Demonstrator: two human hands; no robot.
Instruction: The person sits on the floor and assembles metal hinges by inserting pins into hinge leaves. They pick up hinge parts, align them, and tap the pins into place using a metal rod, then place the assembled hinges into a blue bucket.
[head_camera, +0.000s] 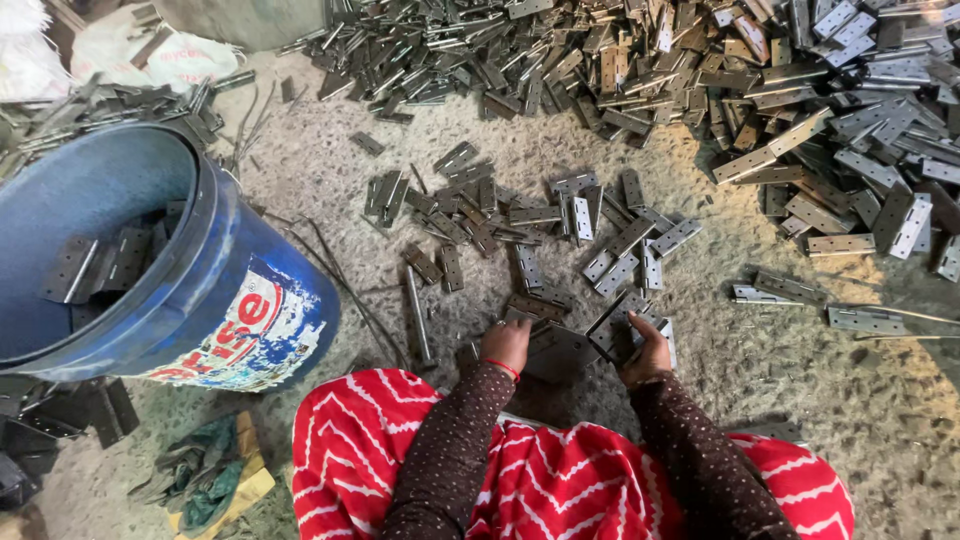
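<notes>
While both hands are working low at the floor, the left hand (506, 343) is resting its curled fingers on a dark, flat hinge (556, 350), and the right hand (650, 350) is closing its grip on a grey hinge stack (625, 330) just beside it. Both are lying directly before the red-clad knees (560, 480). To the left, a blue bucket (215, 290) is tilting, holding several dark hinges (100, 265). A scattered cluster (540, 225) and a large pile (760, 90) are crowding the far floor; bare floor (780, 370) is lying open to the right.
</notes>
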